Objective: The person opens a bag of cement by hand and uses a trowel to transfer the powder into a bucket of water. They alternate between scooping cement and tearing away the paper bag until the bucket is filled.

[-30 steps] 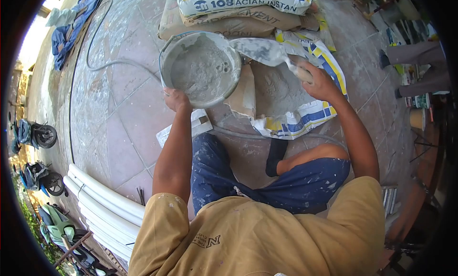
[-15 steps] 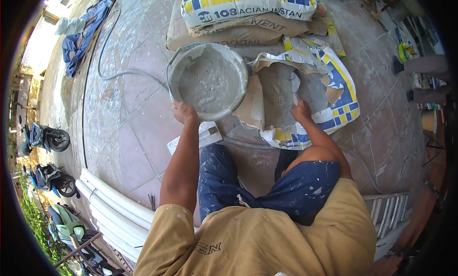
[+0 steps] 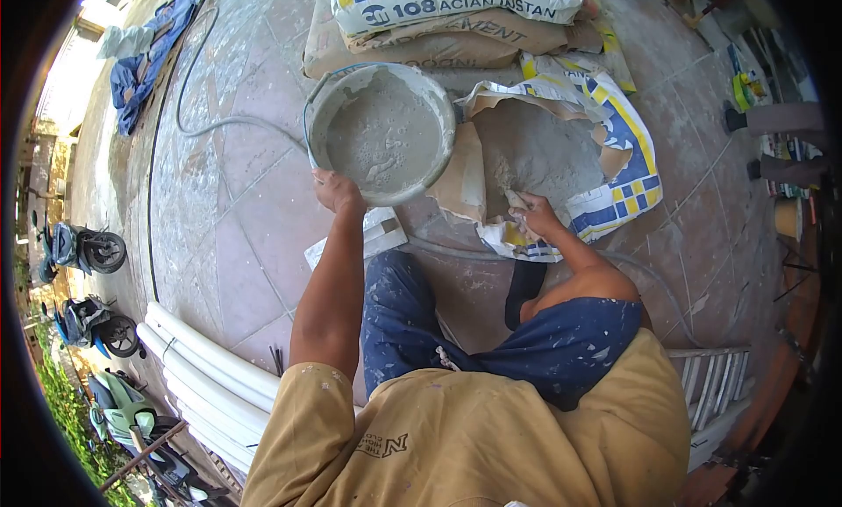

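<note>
A round bucket point(image 3: 379, 139) with a grey, wet-looking mix in it, bubbles and lumps on the surface, is at upper centre. My left hand point(image 3: 338, 191) is closed on its near-left rim. To the right lies a torn-open paper sack point(image 3: 633, 207) of grey powder point(image 3: 553, 143), white with blue and yellow print. Over the sack's near edge, my right hand point(image 3: 537, 217) grips a powder-coated trowel point(image 3: 516, 198). The trowel's far end is in the powder, so its blade is mostly hidden.
Stacked cement bags point(image 3: 456, 35) lie beyond the bucket. A hose point(image 3: 224, 123) runs over the tiled floor. Near my left are white pipes point(image 3: 210, 358); a ladder point(image 3: 712, 380) is at right. Another person's legs point(image 3: 781, 121) show at far right. Motorbikes point(image 3: 96, 253) stand at left.
My right hand has drawn back towards me and left, bringing the trowel to the near-left part of the powder. My left hand stays on the bucket, whose surface shows fresh lumps and bubbles.
</note>
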`<control>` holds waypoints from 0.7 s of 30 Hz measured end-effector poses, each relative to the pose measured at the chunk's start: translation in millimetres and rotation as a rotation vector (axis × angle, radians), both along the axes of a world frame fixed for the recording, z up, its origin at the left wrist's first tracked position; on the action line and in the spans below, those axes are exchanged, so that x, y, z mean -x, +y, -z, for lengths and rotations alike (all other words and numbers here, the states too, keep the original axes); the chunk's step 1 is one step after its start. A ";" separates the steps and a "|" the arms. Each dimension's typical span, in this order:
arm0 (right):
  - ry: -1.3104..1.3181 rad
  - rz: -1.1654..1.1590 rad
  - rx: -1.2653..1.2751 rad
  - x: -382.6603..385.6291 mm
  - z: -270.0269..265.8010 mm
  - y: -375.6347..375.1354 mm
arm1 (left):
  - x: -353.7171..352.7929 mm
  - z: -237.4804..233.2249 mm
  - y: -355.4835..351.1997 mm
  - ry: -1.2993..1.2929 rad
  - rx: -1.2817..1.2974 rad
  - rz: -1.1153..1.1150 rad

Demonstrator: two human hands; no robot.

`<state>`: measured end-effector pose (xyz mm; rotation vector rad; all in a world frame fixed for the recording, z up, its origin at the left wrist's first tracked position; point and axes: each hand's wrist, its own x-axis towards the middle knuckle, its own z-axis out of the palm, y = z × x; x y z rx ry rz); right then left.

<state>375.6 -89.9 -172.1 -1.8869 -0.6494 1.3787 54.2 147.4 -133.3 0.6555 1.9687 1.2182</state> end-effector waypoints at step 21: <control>-0.173 -0.388 0.017 -20.5 -259.2 63.6 | -0.2 0.2 2.1 0.083 0.051 -0.035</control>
